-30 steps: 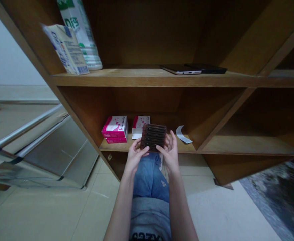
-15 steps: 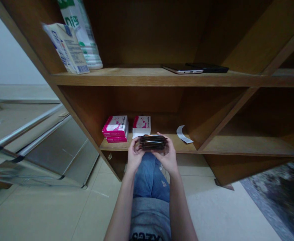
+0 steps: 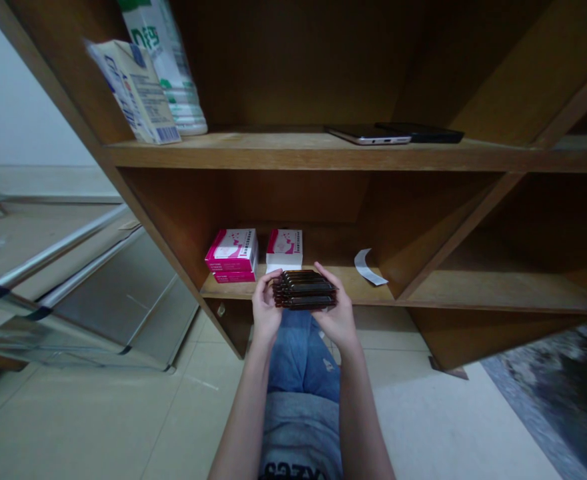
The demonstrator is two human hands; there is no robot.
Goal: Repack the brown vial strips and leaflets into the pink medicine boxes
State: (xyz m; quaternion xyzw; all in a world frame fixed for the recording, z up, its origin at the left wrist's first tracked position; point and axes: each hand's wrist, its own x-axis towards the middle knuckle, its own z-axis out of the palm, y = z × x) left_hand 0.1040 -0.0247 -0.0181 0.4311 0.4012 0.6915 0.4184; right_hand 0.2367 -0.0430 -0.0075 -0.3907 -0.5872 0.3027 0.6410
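Note:
Between my two hands is a stack of dark brown, shiny ampoules, lying crosswise in layers. My left hand grips its left end, and my right hand is closed round the right end, with the fingers underneath hidden. Just behind the stack, on the lower shelf, stands a pink and white box with a white flap toward me. To its left, more pink and white boxes are piled one on another.
A curved white paper strip rests on the lower shelf. The upper shelf holds a carton, a white and green bottle, a phone and a flat black object. A metal-framed rack stands left.
The ampoule stack has tipped, so its layered rows show more plainly. My hands stay at its two ends, and the view has shifted slightly.

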